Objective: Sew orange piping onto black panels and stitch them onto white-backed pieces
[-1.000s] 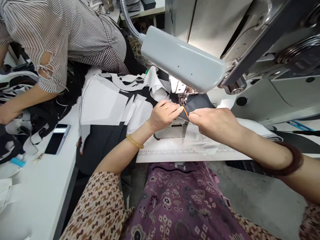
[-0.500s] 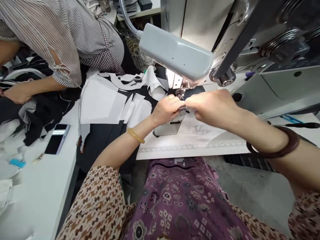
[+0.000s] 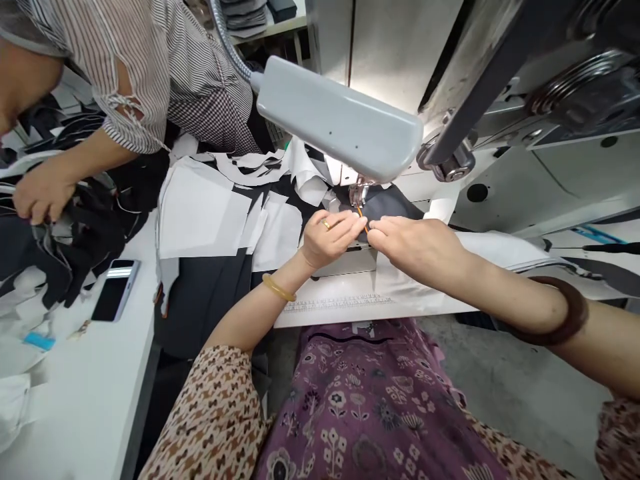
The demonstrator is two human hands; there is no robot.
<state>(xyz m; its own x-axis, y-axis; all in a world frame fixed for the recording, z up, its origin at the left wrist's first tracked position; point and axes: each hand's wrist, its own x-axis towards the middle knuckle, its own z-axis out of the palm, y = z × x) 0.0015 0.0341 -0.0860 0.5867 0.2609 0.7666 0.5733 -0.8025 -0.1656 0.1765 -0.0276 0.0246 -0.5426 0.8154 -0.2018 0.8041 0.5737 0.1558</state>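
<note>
At the sewing machine's presser foot, my left hand pinches the edge of a dark fabric piece. A thin orange strip runs from the foot down between my fingertips. My right hand is closed, its thumb and fingers together at the same edge, just right of the strip. The fingers hide most of what they grip. White fabric stretches to the right behind my right forearm.
A grey lamp head hangs low over the needle area. White and dark cut pieces lie on the left. A phone rests on the side table. A co-worker's hand handles dark fabric there.
Both hands have moved slightly down, away from the foot, and the orange strip now shows between them. White fabric has appeared at the right. The co-worker's arm has shifted.
</note>
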